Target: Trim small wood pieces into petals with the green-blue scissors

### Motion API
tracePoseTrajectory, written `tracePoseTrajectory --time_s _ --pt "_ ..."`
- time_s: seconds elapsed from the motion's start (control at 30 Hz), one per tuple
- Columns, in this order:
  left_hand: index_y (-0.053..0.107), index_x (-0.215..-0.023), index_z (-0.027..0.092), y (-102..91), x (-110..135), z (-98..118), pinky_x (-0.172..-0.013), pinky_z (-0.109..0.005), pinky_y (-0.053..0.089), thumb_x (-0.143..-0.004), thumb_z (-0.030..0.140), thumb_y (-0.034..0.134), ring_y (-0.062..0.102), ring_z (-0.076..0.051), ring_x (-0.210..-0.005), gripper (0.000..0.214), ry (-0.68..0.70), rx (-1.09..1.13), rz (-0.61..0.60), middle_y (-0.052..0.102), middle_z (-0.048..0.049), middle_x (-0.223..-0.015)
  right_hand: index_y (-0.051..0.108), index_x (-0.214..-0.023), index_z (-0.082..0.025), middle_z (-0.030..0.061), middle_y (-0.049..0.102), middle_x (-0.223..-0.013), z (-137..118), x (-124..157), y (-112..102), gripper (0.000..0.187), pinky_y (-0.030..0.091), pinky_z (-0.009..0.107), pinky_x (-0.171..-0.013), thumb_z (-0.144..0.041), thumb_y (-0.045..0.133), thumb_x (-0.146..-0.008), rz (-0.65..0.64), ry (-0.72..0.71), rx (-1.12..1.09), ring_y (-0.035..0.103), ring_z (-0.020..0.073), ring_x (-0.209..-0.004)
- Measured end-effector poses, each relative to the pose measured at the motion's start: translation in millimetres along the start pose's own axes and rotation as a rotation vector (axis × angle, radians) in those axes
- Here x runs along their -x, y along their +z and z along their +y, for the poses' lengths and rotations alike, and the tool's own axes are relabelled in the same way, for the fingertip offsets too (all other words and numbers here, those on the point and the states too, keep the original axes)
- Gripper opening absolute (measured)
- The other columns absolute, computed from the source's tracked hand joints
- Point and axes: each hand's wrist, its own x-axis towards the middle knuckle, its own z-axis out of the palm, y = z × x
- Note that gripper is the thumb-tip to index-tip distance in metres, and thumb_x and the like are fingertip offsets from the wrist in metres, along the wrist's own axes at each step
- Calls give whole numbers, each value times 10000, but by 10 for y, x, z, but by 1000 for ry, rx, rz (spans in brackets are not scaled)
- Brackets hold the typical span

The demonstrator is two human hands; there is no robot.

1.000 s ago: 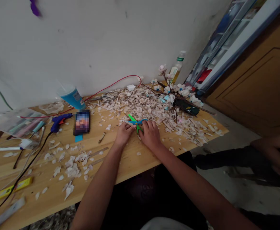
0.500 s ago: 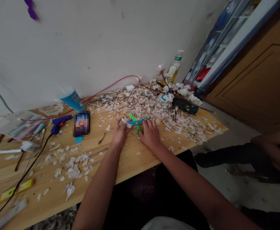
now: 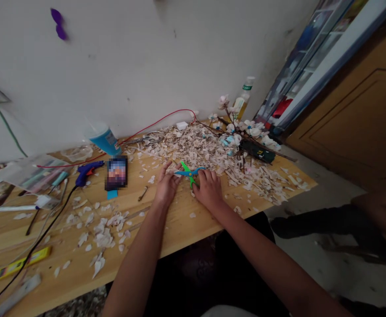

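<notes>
My right hand [image 3: 209, 187] grips blue-and-green scissors [image 3: 190, 173] by the handles, low over the middle of the table. The blades are spread apart and point left, to my left hand [image 3: 167, 185]. The fingers of my left hand are curled around a small pale petal-like piece [image 3: 174, 169] beside the blade tips; its edges are hard to make out. Behind both hands lies a broad heap of pale flakes and scraps [image 3: 193, 143].
At the left are a blue glue gun [image 3: 89, 171], a blurred-out phone [image 3: 116, 172], a blue cup [image 3: 105, 140] and a yellow box cutter [image 3: 19, 265]. White-flowered branches [image 3: 234, 132] and a bottle [image 3: 244, 99] stand back right. Another person's leg [image 3: 311, 222] is at the right.
The whole view has shifted slightly, so things sit a little lower and to the right. My left fingers look more spread, and the scissors stay in my right hand.
</notes>
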Motion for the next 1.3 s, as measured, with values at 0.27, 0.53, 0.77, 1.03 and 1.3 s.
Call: tracePoseTrajectory --time_s 0.27,0.53,0.77,1.03,1.3 --pt "576 -1135 230 25 17 -20 -1051 -457 435 -742 204 709 645 -250 -1155 415 -5 -46 5 721 -83 -1161 570 -1166 -145 131 605 -1119 -9 -9 -31 345 349 413 -858 -318 586 -868 -26 17 26 468 310 -1058" --pt "630 -1044 192 21 5 -15 -1044 -456 445 -779 264 699 670 -244 -1090 283 -14 -25 26 718 -115 -1148 560 -1194 -139 137 597 -1126 11 -5 9 379 354 408 -859 -332 594 -870 -14 5 8 463 311 -1063" --pt "650 -992 209 18 -10 -29 -1029 -475 469 -773 264 706 672 -259 -1085 233 -25 -39 48 741 -86 -1078 567 -1188 -134 142 595 -1104 21 -7 17 373 356 409 -855 -349 573 -883 -16 17 14 465 310 -1049" --pt "661 -996 195 3 -19 -64 -987 -425 497 -854 468 620 692 -214 -995 310 11 -107 91 744 -87 -1010 568 -1199 -135 138 591 -1128 14 -7 4 377 359 410 -861 -346 579 -887 -30 1 22 453 309 -1068" --pt "671 -877 177 -22 -41 -33 -869 -370 533 -850 523 588 705 -197 -838 356 -7 -133 145 748 -81 -904 567 -1199 -133 136 590 -1123 3 -1 -33 367 365 418 -877 -335 576 -893 -42 -38 19 445 308 -1073"
